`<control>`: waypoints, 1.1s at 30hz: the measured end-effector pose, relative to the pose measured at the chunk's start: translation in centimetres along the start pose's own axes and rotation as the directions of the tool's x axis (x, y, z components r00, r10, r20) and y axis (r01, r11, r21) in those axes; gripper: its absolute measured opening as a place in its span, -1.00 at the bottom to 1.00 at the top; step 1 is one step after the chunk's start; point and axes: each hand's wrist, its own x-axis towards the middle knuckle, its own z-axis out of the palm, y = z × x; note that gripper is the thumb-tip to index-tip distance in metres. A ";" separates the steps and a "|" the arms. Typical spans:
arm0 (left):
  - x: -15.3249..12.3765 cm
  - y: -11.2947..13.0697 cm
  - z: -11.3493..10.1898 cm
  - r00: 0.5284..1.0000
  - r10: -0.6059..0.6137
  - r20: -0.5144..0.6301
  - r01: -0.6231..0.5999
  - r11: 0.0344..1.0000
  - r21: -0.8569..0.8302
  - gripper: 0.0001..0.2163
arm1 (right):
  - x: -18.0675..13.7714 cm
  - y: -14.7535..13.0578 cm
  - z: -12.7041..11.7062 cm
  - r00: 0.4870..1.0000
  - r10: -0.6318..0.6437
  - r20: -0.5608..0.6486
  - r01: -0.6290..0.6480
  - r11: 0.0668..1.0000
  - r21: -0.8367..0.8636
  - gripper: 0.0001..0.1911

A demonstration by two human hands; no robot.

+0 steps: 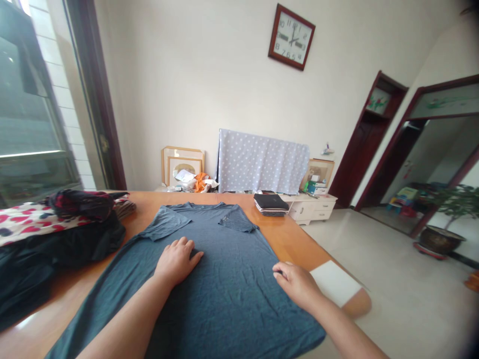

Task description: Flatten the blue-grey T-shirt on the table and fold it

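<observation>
A dark blue-grey T-shirt lies spread over the wooden table, its neckline at the far side and both short sleeves folded inward. My left hand rests on the shirt left of its middle, fingers lying on the cloth and thumb apart. At the shirt's right edge, my right hand has its fingers curled together, pinching the side of the fabric. The hem runs out of view at the bottom.
Rumpled clothes are heaped on the table's left. A folded dark stack sits at the far right of the table. Near the right edge lies a white sheet. Beyond stand a cloth-covered object and a white cabinet.
</observation>
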 end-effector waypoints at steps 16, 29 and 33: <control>1.0 -4.1 1.7 0.966 -0.249 0.072 0.200 0.540 -0.818 -0.60 | -3.5 0.4 3.1 0.984 -0.156 -0.086 0.146 0.983 -0.114 -0.63; -1.5 -11.6 -0.7 0.856 -0.438 0.273 0.285 -0.040 -0.958 -0.70 | -3.8 0.5 3.3 0.966 -0.217 -0.143 0.199 0.971 -0.129 -0.66; -3.1 -12.2 -1.7 0.817 -0.508 0.273 0.307 -0.016 -0.951 -0.64 | -3.5 1.1 3.6 0.962 -0.231 -0.148 0.211 0.968 -0.138 -0.65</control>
